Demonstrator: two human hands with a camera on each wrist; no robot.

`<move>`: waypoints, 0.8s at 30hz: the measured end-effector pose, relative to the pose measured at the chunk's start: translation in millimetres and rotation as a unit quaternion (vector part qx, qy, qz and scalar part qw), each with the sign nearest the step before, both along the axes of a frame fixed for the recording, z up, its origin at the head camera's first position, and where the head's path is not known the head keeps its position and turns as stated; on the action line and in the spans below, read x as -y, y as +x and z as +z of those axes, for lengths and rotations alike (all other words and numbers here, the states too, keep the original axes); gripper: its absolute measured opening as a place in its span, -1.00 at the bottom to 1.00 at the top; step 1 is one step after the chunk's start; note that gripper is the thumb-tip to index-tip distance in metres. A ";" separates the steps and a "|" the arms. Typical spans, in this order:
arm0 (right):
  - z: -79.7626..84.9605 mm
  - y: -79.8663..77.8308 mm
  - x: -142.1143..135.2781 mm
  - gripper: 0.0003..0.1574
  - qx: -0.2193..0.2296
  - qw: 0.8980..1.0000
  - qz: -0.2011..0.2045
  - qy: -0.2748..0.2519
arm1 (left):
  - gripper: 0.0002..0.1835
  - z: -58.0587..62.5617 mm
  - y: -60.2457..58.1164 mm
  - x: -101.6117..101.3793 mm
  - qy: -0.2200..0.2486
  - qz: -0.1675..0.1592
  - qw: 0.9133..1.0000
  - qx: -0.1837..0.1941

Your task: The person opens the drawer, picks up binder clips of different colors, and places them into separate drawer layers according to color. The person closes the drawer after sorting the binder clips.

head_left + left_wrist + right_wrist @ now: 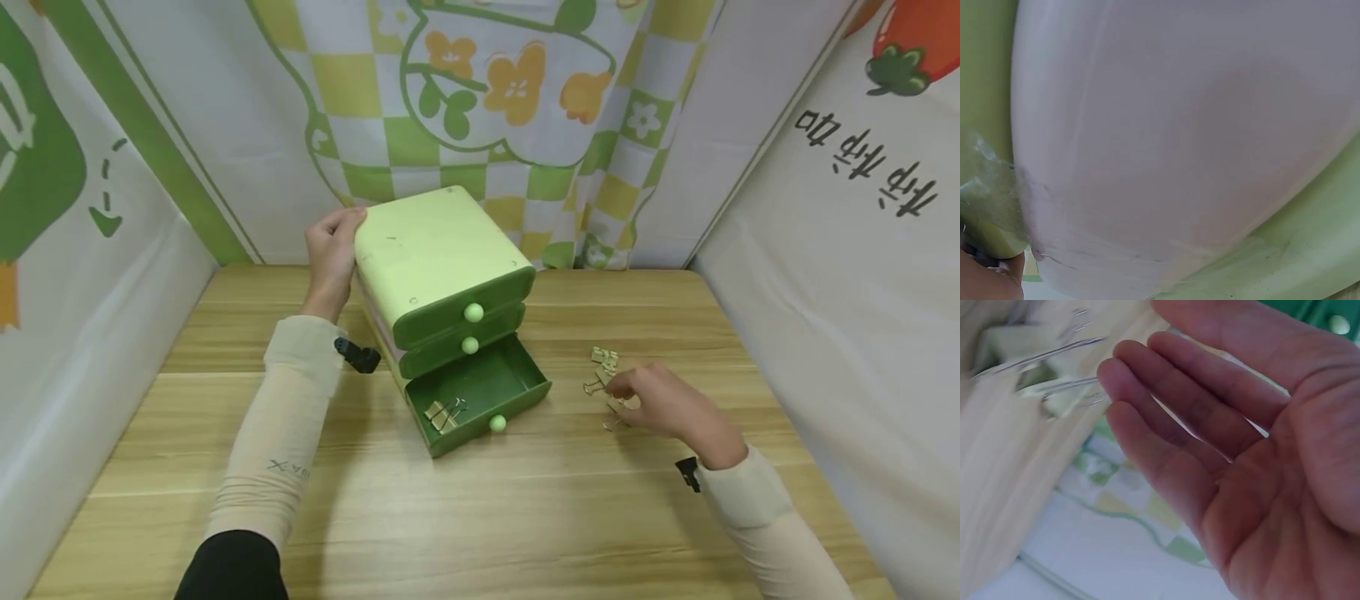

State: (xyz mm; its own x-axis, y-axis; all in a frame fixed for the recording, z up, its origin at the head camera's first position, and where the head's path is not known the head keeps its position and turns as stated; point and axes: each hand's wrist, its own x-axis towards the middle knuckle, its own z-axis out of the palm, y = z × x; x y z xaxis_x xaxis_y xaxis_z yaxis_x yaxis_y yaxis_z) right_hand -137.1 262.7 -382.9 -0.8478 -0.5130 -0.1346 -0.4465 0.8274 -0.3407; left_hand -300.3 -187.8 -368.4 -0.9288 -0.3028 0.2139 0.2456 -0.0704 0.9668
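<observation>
A small light-green drawer cabinet [442,246] with dark green drawers stands on the wooden table. Its bottom drawer [517,371] is pulled out, and gold binder clips [441,417] lie in its front left part. At the cabinet's back left corner, my left hand [332,254] grips the edge. The pale side panel [1166,125] fills the left wrist view. To the right of the drawer, my right hand [671,408] reaches down over several gold binder clips [604,357] on the tabletop. Its relaxed fingers [1179,406] show nothing held in the right wrist view, close to the clips [1047,369].
The two upper drawers [498,296] are closed, each with a round pale knob. Behind the cabinet hangs a checked, flowered curtain [420,150]. Printed white fabric walls [825,250] border the table [360,533] on both sides.
</observation>
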 end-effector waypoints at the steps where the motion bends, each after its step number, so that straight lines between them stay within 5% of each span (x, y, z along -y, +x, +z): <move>1: -2.5 -0.8 -3.1 -0.63 0.004 1.000 0.000 0.005 | -0.69 -0.2 0.1 0.1 -0.001 -0.001 1.000 0.000; 16: -19.7 -15.4 -20.1 -0.87 0.042 0.999 -0.014 0.005 | -0.65 -0.8 -1.2 2.3 -0.012 0.001 1.000 0.001; 24: -34.6 -22.5 -26.9 -0.80 0.150 0.986 -0.030 -0.073 | -0.65 -0.3 0.6 1.4 -0.014 -0.007 1.000 0.000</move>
